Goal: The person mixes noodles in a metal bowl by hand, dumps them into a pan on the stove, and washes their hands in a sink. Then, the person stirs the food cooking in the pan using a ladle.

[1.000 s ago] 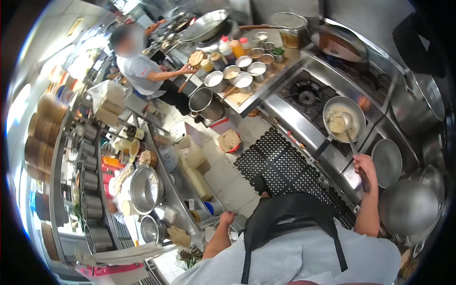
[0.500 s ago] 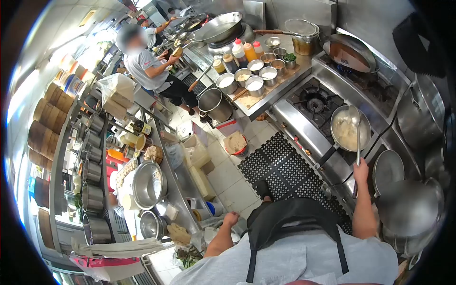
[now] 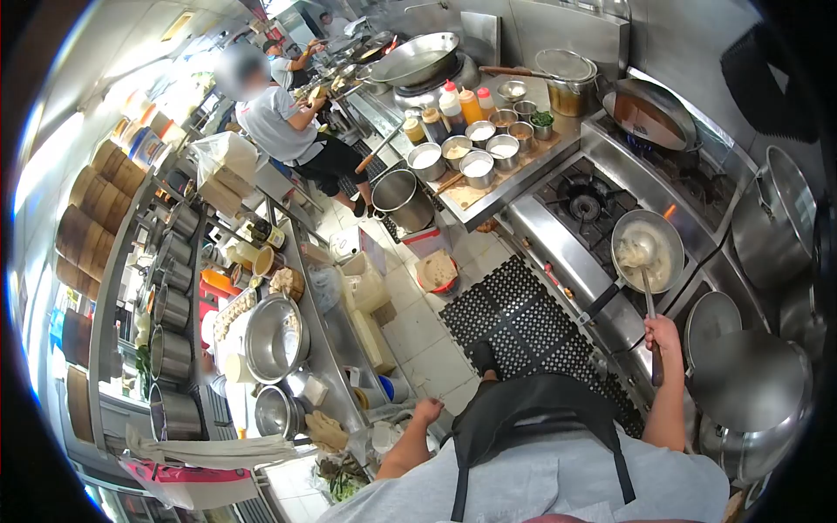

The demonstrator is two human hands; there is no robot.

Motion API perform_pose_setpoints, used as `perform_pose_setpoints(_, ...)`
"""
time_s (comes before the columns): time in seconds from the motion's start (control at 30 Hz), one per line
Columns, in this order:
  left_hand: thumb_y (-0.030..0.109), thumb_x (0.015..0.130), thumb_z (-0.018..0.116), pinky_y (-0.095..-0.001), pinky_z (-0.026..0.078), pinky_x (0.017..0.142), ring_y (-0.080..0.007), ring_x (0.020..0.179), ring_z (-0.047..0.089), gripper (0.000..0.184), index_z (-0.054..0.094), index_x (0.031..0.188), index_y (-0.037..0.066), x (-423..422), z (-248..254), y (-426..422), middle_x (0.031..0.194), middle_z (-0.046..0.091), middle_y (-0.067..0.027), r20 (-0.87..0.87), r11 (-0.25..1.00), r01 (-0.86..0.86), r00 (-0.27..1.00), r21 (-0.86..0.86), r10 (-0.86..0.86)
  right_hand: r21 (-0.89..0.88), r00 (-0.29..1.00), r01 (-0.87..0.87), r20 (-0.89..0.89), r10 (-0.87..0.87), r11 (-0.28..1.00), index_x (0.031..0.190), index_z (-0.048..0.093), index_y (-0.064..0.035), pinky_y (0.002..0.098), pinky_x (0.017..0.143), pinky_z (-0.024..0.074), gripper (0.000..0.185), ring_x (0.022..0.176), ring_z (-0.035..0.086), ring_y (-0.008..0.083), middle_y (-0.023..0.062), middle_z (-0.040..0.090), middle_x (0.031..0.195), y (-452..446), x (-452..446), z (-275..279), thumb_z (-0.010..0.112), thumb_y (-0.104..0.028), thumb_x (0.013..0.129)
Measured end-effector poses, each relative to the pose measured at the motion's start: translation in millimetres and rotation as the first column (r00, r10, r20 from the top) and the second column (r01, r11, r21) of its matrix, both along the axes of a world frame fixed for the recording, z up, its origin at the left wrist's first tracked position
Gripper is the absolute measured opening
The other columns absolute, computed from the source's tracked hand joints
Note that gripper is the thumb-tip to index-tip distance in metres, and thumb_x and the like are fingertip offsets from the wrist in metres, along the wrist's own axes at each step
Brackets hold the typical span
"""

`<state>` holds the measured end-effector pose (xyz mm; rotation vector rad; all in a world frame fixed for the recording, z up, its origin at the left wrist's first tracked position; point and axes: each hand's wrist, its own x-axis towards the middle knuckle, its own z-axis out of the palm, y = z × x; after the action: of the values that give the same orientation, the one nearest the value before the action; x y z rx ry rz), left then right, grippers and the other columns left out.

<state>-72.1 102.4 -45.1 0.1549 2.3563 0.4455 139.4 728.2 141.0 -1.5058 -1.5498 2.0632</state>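
Observation:
My right hand (image 3: 664,334) is closed round the handle of a long metal ladle (image 3: 649,301). The ladle's bowl sits in pale, whitish food inside a pan (image 3: 668,254) on the stove, and a small orange flame shows at the pan's far edge. The pan's dark handle points down-left, with no hand on it. My left hand (image 3: 427,410) hangs low beside the left counter, fingers curled in, with nothing visible in it.
Behind the stove's front burner (image 3: 583,202), a side table (image 3: 506,187) holds sauce bottles and several metal containers. A steel pot (image 3: 403,200) stands on the floor side. A co-worker (image 3: 279,122) stands at the back left. Steel bowls (image 3: 276,338) rest on the left counter.
The ladle has moved through the food, its bowl now further left in the pan. My view has shifted slightly. The co-worker's hands have drawn closer together. My left hand stays low and closed.

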Motion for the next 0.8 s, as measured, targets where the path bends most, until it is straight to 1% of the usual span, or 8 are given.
perform_pose_setpoints(0.07, 0.039, 0.083, 0.06, -0.043, 0.049, 0.09, -0.0359, 0.101, 0.065, 0.041, 0.072, 0.101, 0.005, 4.1, -0.2, -4.1, 0.103, 0.069, -0.0197, -0.007, 1.0, 0.003, 1.0, -0.017, -0.003, 0.184, 0.994, -0.08, 0.093, 0.064, 0.98, 0.08, 0.05, -0.0061, 0.0271, 0.032, 0.0352, 0.009, 0.042, 0.044, 0.0082, -0.0003, 0.046, 0.061, -5.8, 6.3, 3.5, 0.056, -0.009, 0.087)
perform_pose_setpoints(0.17, 0.039, 0.083, 0.06, -0.0435, 0.049, 0.09, -0.0366, 0.101, 0.064, 0.041, 0.072, 0.101, 0.004, 7.5, -2.4, -11.4, 0.103, 0.068, -0.0207, 0.003, 0.998, -0.021, 1.0, -0.055, 0.021, 0.389, 0.96, -0.183, 0.267, 0.079, 0.903, 0.092, 0.057, -0.0005, 0.0361, 0.044, 0.0467, 0.011, 0.05, 0.057, 0.0225, 0.0096, 0.058, 0.069, -23.1, 11.1, 28.2, 0.058, -0.01, 0.085)
perform_pose_setpoints(0.27, 0.039, 0.083, 0.059, -0.0437, 0.049, 0.091, -0.0372, 0.103, 0.063, 0.042, 0.071, 0.102, 0.005, 6.8, -5.1, -14.9, 0.104, 0.068, -0.0212, -0.003, 0.997, -0.014, 1.0, -0.071, 0.014, 0.83, 0.919, -0.351, 0.393, -0.009, 0.433, 0.111, 0.06, 0.002, 0.0466, 0.07, 0.0523, 0.03, 0.08, 0.065, 0.042, 0.025, 0.066, 0.087, -14.0, 25.9, -5.8, 0.058, -0.009, 0.083)
perform_pose_setpoints(0.37, 0.041, 0.084, 0.058, -0.0435, 0.048, 0.093, -0.0373, 0.105, 0.062, 0.044, 0.07, 0.106, 0.005, 1.7, -7.5, -14.2, 0.107, 0.067, -0.0208, 0.021, 0.995, 0.042, 0.999, -0.089, -0.04, 0.755, 0.89, -0.299, 0.441, -0.113, 0.584, 0.123, 0.057, -0.0005, 0.0492, 0.089, 0.046, 0.041, 0.104, 0.057, 0.0473, 0.0297, 0.063, 0.104, -13.8, 25.1, -3.6, 0.06, -0.011, 0.083)
perform_pose_setpoints(0.6, 0.042, 0.085, 0.058, -0.0433, 0.048, 0.093, -0.0361, 0.106, 0.062, 0.045, 0.069, 0.109, 0.006, -14.0, -2.2, 5.2, 0.11, 0.067, -0.0194, 0.038, 1.0, -0.012, 0.999, -0.024, 0.013, 0.74, 0.874, -0.221, 0.439, -0.208, 0.635, 0.122, 0.055, 0.0014, 0.0498, 0.088, 0.0466, 0.041, 0.102, 0.059, 0.0473, 0.0311, 0.063, 0.103, -9.9, 21.8, -83.1, 0.061, -0.009, 0.083)
perform_pose_setpoints(0.63, 0.042, 0.085, 0.058, -0.0432, 0.048, 0.093, -0.0359, 0.106, 0.062, 0.045, 0.069, 0.109, 0.006, -15.2, 0.2, 6.7, 0.111, 0.067, -0.0193, 0.051, 1.0, -0.028, 0.998, -0.012, 0.028, 0.817, 0.892, -0.242, 0.399, -0.211, 0.523, 0.116, 0.055, 0.0027, 0.0477, 0.074, 0.0521, 0.035, 0.084, 0.066, 0.0433, 0.0275, 0.066, 0.092, -11.6, 21.3, -106.0, 0.06, -0.008, 0.084)
perform_pose_setpoints(0.7, 0.04, 0.085, 0.059, -0.0426, 0.047, 0.094, -0.0357, 0.107, 0.062, 0.043, 0.069, 0.109, 0.006, -14.8, 5.0, 8.6, 0.111, 0.067, -0.0193, 0.031, 0.999, -0.03, 0.999, -0.031, 0.031, 0.565, 0.961, 0.024, 0.215, -0.176, 0.825, 0.098, 0.055, -0.0022, 0.0415, 0.045, 0.0476, 0.016, 0.049, 0.059, 0.0288, 0.0136, 0.058, 0.063, -36.1, 4.9, -78.3, 0.058, -0.014, 0.087)
perform_pose_setpoints(0.8, 0.038, 0.086, 0.06, -0.0412, 0.049, 0.088, -0.0341, 0.101, 0.065, 0.04, 0.069, 0.108, 0.005, -15.2, -8.7, -1.5, 0.105, 0.068, -0.019, 0.036, 0.997, -0.071, 0.997, -0.014, 0.071, 0.169, 0.988, 0.15, -0.06, -0.142, 0.974, 0.08, 0.047, -0.0078, 0.0328, 0.032, 0.034, 0.017, 0.036, 0.042, 0.0156, 0.0019, 0.044, 0.054, -26.6, -1.2, -67.1, 0.058, -0.017, 0.091)
